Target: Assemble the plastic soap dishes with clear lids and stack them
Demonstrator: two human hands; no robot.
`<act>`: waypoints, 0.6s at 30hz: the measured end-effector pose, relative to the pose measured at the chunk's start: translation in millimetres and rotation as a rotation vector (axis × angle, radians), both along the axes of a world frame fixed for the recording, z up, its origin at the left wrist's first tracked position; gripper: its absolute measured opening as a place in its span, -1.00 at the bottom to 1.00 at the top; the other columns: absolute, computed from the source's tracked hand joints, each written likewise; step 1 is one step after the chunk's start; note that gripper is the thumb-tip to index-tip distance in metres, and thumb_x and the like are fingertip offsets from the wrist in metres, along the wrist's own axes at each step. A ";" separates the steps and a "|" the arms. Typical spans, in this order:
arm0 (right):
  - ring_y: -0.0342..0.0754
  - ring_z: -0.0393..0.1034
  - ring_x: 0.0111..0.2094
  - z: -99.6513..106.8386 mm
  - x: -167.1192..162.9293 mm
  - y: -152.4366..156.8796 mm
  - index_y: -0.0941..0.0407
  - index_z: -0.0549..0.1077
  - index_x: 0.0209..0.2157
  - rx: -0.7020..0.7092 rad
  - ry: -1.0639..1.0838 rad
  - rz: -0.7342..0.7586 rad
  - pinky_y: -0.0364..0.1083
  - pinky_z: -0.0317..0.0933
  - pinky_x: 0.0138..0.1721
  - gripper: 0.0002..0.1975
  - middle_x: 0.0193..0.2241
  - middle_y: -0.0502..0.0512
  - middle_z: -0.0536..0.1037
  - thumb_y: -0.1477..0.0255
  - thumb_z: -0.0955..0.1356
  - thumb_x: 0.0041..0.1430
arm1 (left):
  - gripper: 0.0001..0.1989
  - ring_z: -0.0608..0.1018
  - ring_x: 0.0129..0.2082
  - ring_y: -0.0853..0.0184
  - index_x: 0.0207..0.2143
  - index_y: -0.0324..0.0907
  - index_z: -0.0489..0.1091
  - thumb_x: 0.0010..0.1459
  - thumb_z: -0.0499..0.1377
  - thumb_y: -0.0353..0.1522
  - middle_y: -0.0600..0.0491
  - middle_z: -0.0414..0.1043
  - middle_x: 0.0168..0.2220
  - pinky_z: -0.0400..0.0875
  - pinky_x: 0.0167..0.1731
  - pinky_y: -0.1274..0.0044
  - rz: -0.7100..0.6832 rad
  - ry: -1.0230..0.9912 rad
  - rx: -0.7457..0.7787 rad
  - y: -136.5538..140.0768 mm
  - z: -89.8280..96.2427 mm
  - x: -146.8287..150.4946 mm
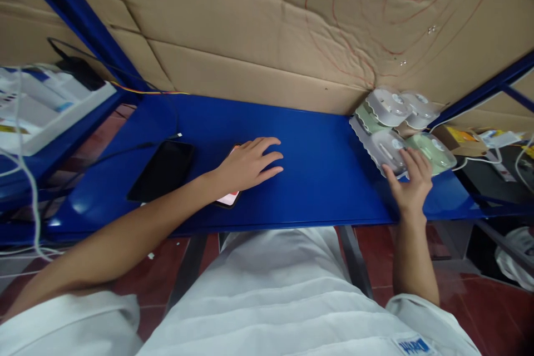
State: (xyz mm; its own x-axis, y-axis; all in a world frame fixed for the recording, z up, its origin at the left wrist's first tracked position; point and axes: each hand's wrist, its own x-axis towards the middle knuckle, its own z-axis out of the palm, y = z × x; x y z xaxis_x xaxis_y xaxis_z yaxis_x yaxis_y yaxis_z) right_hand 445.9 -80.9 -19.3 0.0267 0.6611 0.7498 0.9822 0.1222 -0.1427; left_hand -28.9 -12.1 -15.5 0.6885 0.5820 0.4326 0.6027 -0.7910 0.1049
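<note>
My left hand (250, 164) lies palm down with its fingers stretched out and apart, over a smartphone (228, 199). The hand covers most of the phone; part of its lit screen shows below the palm. On the right, my right hand (413, 183) reaches to a group of small lidded plastic containers, thumb and fingers spread. Its fingertips are at the front of a greyish container (386, 147), beside a green container (434, 150). Whether they press on it I cannot tell. Behind these stand more containers (387, 105) with clear lids.
A black tablet-like device (164, 169) and a dark cable (129, 150) lie left on the blue tabletop (308, 167). Cardboard (250, 28) walls the back. A white tray (75, 114) stands far left. White cables and a small cardboard box (459, 142) are far right.
</note>
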 end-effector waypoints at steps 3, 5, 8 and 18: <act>0.31 0.44 0.32 1.4 -41.2 3.2 -0.04 0.53 0.24 -0.022 0.037 0.251 0.40 0.29 0.37 -0.49 0.25 0.24 0.58 0.09 0.48 0.34 | -0.61 0.55 0.24 -0.01 0.23 -0.12 0.49 0.53 0.10 -0.15 -0.22 0.42 0.31 0.58 0.17 0.14 0.003 -0.012 -0.023 0.0 0.8 0.0; 0.29 0.43 0.33 2.1 -75.1 16.0 -0.08 0.53 0.24 -0.134 0.042 0.465 0.41 0.28 0.38 -0.51 0.26 0.20 0.57 0.13 0.49 0.34 | -0.58 0.52 0.28 -0.03 0.29 -0.13 0.44 0.51 0.13 -0.18 -0.23 0.39 0.33 0.53 0.22 0.11 0.026 -0.019 -0.043 1.5 1.0 -1.0; 0.31 0.41 0.34 2.4 -123.2 45.3 -0.09 0.55 0.19 -0.343 0.065 0.725 0.42 0.29 0.36 -0.53 0.23 0.20 0.58 0.08 0.50 0.33 | -0.57 0.48 0.33 -0.05 0.31 -0.13 0.41 0.49 0.14 -0.21 -0.24 0.36 0.35 0.47 0.28 0.09 0.064 -0.026 -0.074 6.4 0.5 -3.4; 0.19 0.44 0.28 5.3 -177.0 110.3 -0.09 0.54 0.06 -0.567 0.427 0.982 0.28 0.33 0.33 -0.51 0.18 0.13 0.57 -0.05 0.53 0.24 | -0.43 0.32 0.46 -0.10 0.41 -0.13 0.26 0.42 0.25 -0.26 -0.27 0.17 0.48 0.35 0.37 0.01 0.067 -0.114 -0.105 17.9 -3.8 -6.4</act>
